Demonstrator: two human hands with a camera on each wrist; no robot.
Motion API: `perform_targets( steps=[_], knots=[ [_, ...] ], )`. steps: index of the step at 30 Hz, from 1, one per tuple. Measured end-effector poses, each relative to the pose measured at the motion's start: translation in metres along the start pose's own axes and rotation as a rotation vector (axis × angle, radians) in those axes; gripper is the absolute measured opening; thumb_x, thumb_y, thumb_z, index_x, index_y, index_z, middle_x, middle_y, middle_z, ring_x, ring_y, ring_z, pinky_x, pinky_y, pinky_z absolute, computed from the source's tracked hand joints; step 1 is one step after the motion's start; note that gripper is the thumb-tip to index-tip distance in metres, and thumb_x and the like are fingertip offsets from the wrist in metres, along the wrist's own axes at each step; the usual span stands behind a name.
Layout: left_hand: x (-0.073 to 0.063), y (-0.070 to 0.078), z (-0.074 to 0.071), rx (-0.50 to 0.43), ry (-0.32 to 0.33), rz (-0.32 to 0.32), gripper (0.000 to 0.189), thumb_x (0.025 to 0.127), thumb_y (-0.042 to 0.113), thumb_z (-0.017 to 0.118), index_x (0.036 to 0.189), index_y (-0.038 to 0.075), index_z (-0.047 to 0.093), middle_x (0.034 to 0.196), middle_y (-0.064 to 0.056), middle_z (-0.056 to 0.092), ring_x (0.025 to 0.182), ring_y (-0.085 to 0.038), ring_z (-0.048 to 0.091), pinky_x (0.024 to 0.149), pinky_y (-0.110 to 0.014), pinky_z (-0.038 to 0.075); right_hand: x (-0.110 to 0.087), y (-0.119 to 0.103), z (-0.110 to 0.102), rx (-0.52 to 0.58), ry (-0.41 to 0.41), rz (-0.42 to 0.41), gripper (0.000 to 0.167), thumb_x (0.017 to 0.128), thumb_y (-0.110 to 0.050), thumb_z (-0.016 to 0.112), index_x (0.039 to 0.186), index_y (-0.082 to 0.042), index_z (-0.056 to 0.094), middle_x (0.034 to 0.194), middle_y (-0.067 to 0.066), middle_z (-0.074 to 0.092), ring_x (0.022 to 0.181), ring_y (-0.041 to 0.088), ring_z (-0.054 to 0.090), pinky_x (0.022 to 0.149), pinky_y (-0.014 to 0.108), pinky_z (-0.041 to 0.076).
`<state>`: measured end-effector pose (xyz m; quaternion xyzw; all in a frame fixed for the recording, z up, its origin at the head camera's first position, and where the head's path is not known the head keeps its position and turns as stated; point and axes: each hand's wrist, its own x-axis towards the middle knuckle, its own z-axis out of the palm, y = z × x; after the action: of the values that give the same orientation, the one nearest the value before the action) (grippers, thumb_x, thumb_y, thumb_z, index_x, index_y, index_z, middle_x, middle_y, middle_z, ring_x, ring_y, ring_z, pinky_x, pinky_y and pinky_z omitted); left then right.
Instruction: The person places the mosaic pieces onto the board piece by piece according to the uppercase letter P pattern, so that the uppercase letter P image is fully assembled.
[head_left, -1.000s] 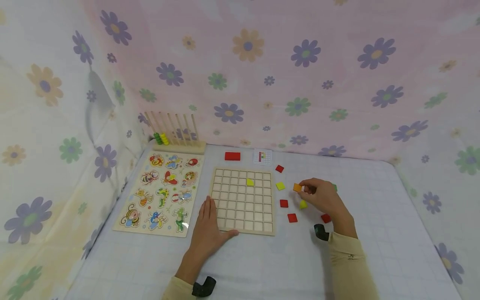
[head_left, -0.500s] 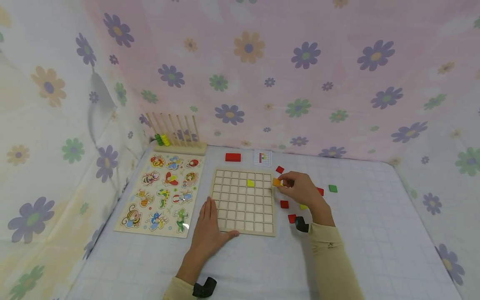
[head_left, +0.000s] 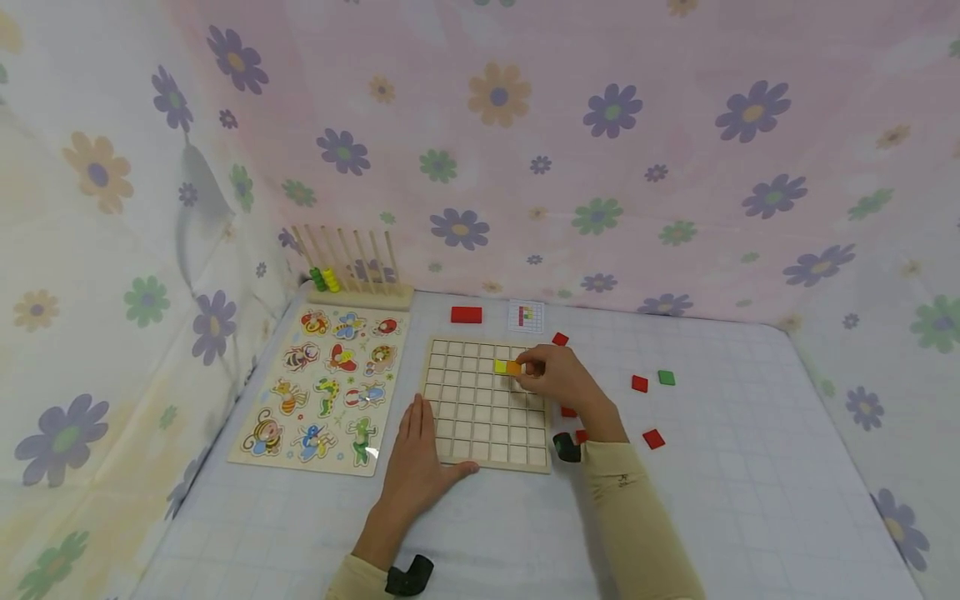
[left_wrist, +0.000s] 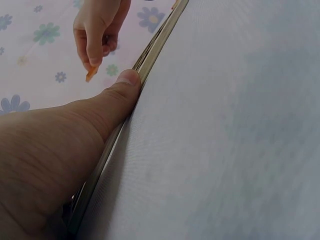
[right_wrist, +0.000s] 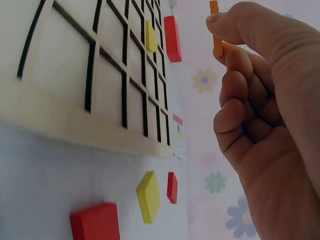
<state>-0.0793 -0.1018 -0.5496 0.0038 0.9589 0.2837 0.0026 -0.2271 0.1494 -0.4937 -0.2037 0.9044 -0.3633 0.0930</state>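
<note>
My right hand [head_left: 562, 379] pinches an orange square tile [head_left: 513, 367] between thumb and fingertips, over the upper right part of a wooden grid board [head_left: 482, 413]. In the right wrist view the orange tile [right_wrist: 216, 30] is held edge-on, raised above the board. A yellow tile [head_left: 500, 367] sits in a cell of the grid, right beside the orange one in the head view. My left hand [head_left: 416, 458] rests at the board's near left corner. Its fingers lie straight along the left side, and its thumb [left_wrist: 120, 92] touches the near edge.
Red tiles [head_left: 653, 438] and a green tile [head_left: 666, 377] lie right of the board. Near its right edge lies another yellow tile [right_wrist: 149, 197]. Behind stand a red block [head_left: 466, 315] and a pattern card [head_left: 527, 317]. An insect puzzle [head_left: 303, 396] and peg rack [head_left: 360, 296] are left.
My right hand has carried the orange tile leftward from among the loose tiles to over the board, beside the yellow tile. My left hand stays at the board's corner.
</note>
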Motion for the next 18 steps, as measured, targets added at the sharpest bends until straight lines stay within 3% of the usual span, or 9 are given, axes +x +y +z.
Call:
perform_targets(
  steps=[18],
  knots=[
    [0.000,0.000,0.000,0.003,-0.012,-0.005,0.134,0.071,0.069,0.082,0.161,-0.004,0.015,0.172,-0.019,0.008,0.158,-0.039,0.014,0.126,-0.051,0.028,0.028,-0.010,0.025,-0.042,-0.043,-0.042,0.025,0.089,-0.014,0.072,0.112,-0.006,0.076,0.084,0.001,0.065,0.074,0.013,0.054,0.070,0.028,0.049]
  ],
)
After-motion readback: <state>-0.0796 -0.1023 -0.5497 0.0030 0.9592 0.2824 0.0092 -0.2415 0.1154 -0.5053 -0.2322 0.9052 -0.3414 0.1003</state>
